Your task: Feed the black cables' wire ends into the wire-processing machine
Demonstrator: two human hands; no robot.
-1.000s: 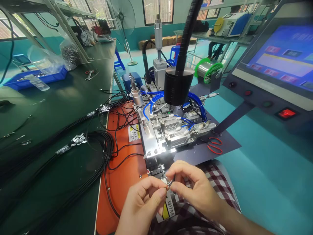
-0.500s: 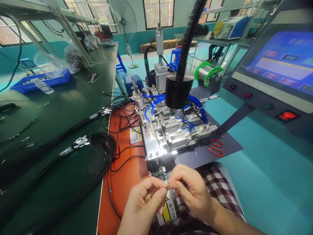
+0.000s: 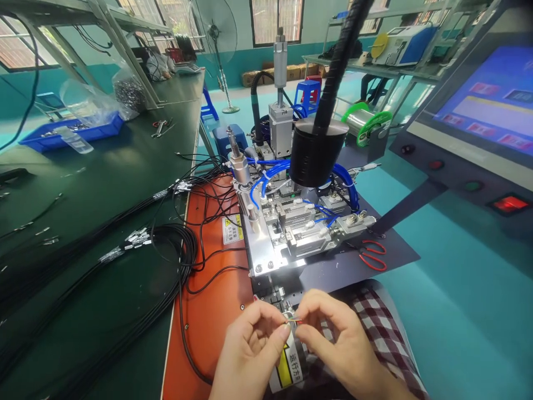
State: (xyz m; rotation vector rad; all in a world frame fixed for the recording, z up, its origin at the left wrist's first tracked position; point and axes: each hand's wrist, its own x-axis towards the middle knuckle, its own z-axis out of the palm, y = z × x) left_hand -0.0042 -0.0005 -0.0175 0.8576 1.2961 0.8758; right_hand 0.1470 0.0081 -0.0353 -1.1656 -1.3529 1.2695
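Both my hands meet low in the middle, in front of a metal fixture. My left hand (image 3: 254,347) pinches a small metal connector (image 3: 290,321) with thin coloured wire ends showing. My right hand (image 3: 339,339) pinches the same small piece from the other side, fingers closed on it. Just beyond my fingers sits the soldering fixture (image 3: 287,228) with blue air tubes, on an orange mat (image 3: 210,303). A yellow warning label (image 3: 287,364) shows below my thumbs.
Bundles of black cables (image 3: 125,261) with metal ends lie on the green bench at left. Red scissors (image 3: 372,255) rest on a dark sheet right of the fixture. A black lamp head (image 3: 317,153) hangs over it. A control panel with screen (image 3: 487,111) stands at right.
My hands have stayed together on the small piece while the view shifted slightly; the fingers have re-gripped it and the coloured wire ends now show between them.
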